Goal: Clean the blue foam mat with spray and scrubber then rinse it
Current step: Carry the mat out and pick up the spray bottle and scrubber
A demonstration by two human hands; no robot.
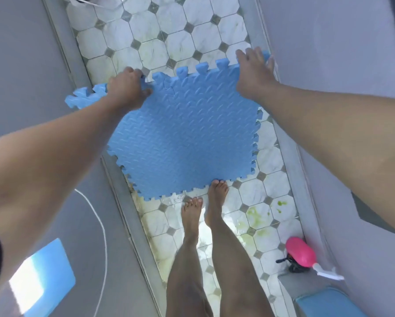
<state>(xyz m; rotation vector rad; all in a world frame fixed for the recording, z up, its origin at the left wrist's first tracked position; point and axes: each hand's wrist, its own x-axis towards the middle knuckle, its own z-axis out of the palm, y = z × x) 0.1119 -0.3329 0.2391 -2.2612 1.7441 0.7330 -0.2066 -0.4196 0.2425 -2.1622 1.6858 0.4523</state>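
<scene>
The blue foam mat (pixel 185 136) has a leaf-like texture and puzzle-tooth edges. It is held up over the tiled floor, its lower edge near my bare feet (pixel 205 209). My left hand (pixel 127 88) grips the mat's upper left edge, fingers curled over it. My right hand (pixel 253 74) holds the upper right corner, close to the wall. A pink spray bottle (pixel 303 253) with a white nozzle lies by the right wall, beside a dark object. No scrubber can be made out.
The narrow wet floor (pixel 192 37) of white octagonal tiles runs between grey walls (pixel 329 53). Green stains (pixel 258 216) mark tiles near my feet. A white cord (pixel 102 227) hangs on the left. Blue objects sit at bottom left (pixel 43 277) and bottom right (pixel 329 303).
</scene>
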